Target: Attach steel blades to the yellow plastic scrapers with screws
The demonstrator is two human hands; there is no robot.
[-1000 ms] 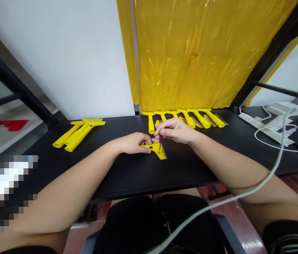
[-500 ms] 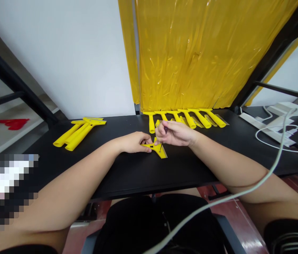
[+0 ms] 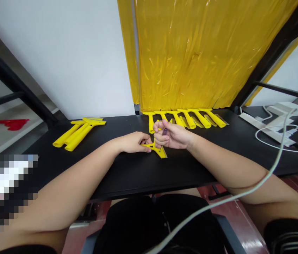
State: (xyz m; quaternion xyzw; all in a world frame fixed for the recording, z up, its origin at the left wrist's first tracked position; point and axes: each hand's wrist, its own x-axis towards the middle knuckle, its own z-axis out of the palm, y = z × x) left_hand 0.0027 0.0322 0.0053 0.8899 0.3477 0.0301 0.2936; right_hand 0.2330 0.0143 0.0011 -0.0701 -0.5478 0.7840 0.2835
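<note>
Yellow scraper (image 3: pixel 160 152) is pinched by left hand (image 3: pixel 135 142), fingers nearly closed — screwdriver (image 3: pixel 165 132) is gripped by curled fingers of right hand (image 3: pixel 177 135), tip below them at scraper's head.

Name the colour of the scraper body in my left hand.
The scraper body is yellow; see head view.

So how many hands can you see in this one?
2: the left hand holds a yellow scraper, and just right of it the right hand grips a screwdriver. The pixelated patch at lower left could hide others.
</note>
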